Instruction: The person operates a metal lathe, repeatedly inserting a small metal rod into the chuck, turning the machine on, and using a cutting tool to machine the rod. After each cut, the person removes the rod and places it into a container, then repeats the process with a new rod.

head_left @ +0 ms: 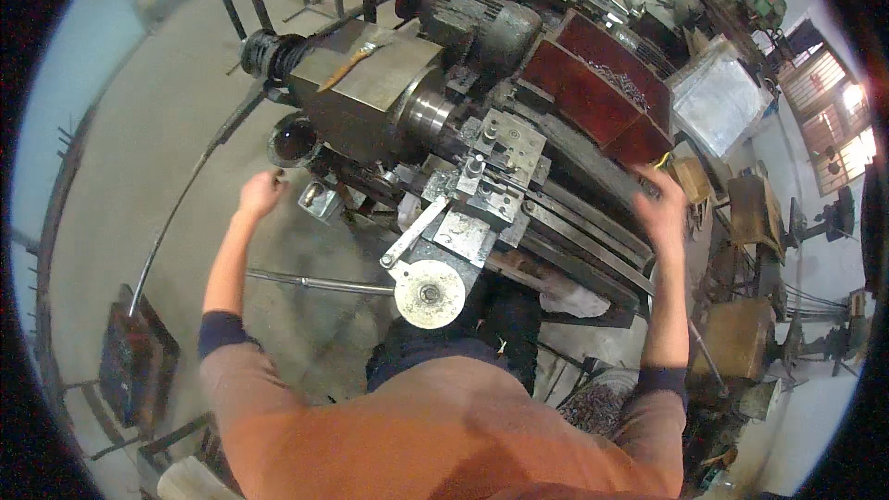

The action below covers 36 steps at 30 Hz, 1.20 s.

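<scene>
A small metal-turning lathe stands before me, its bright round chuck [430, 115] beside a grey headstock [380, 74]. On its carriage sits a tool post [491, 187] with bolts and a lever, and a round pale handwheel [430, 293] faces me. My left hand [262, 193] is closed at the lathe's left end, near a dark cup-shaped opening [294, 141]; whatever its fingers hold is hidden. Over the right end of the bed my right hand [661, 206] is raised near a wooden block [690, 180]. Its fingers are bent and smeared by motion.
A brush with a wooden handle [348, 68] lies on the headstock. Behind the bed are an electric motor [482, 26] and a dark red tray [593, 74] holding metal bits. A long rod [319, 283] reaches left from the handwheel. More machines [741, 333] line the right wall.
</scene>
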Each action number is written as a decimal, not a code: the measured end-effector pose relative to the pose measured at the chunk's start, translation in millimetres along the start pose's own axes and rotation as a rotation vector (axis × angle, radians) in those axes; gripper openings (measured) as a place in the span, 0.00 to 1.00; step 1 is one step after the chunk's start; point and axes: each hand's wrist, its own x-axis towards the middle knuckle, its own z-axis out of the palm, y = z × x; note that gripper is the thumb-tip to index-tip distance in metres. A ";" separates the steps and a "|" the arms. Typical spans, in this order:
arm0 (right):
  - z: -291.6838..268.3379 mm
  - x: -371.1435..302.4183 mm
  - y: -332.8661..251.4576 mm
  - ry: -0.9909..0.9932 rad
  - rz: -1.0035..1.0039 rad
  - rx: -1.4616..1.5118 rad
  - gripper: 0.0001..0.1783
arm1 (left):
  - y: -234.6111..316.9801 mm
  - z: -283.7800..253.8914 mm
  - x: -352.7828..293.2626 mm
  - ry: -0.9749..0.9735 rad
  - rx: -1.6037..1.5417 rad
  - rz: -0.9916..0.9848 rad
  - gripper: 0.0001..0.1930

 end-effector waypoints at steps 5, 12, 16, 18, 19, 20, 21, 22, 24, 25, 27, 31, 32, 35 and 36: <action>109.4 89.6 -106.5 -0.284 -0.389 0.103 0.18 | -81.0 -140.7 -34.7 0.314 0.108 -0.251 0.18; 163.3 102.7 -190.0 -0.511 -0.226 -0.074 0.20 | -224.9 -69.1 -170.7 0.280 0.423 -0.442 0.22; 160.5 106.5 -169.5 -0.519 -0.146 0.021 0.19 | -134.2 -89.6 -149.2 0.360 -0.040 -0.549 0.28; 158.5 103.6 -163.8 -0.525 -0.158 0.037 0.19 | -108.9 -91.0 -159.3 0.377 -0.030 -0.610 0.30; 158.6 101.3 -164.8 -0.535 -0.169 0.047 0.19 | -100.3 -90.2 -164.8 0.336 -0.019 -0.665 0.30; 158.3 100.4 -165.7 -0.548 -0.170 0.054 0.19 | -91.5 -88.9 -170.6 0.296 -0.007 -0.721 0.31; 158.8 99.9 -168.2 -0.566 -0.178 0.057 0.19 | -83.1 -77.0 -179.7 0.395 0.068 -0.743 0.31; 157.5 100.2 -168.2 -0.584 -0.186 0.049 0.19 | -68.0 -62.2 -189.4 0.490 0.133 -0.762 0.32; 154.0 99.3 -160.2 -0.606 -0.188 0.060 0.18 | -10.9 -66.4 -195.4 0.435 0.118 -0.703 0.31; 152.5 99.7 -162.0 -0.612 -0.198 0.077 0.18 | 0.8 -76.8 -196.2 0.405 0.022 -0.730 0.30; 152.4 99.8 -164.8 -0.599 -0.228 0.056 0.18 | 5.6 -85.6 -200.2 0.373 -0.111 -0.723 0.30; 149.4 99.9 -168.3 -0.506 -0.263 -0.013 0.16 | -33.9 -86.0 -191.6 0.339 -0.098 -0.553 0.24; 142.2 100.1 -168.4 -0.470 -0.261 -0.044 0.16 | -38.9 -90.8 -185.4 0.373 -0.058 -0.420 0.22; 122.7 92.5 -166.7 -0.369 -0.358 0.242 0.15 | 30.4 -126.6 -160.1 0.639 -0.153 -0.135 0.13; 120.4 85.8 -169.6 -0.355 -0.394 0.397 0.15 | 60.1 -142.3 -150.6 0.566 -0.529 -0.094 0.13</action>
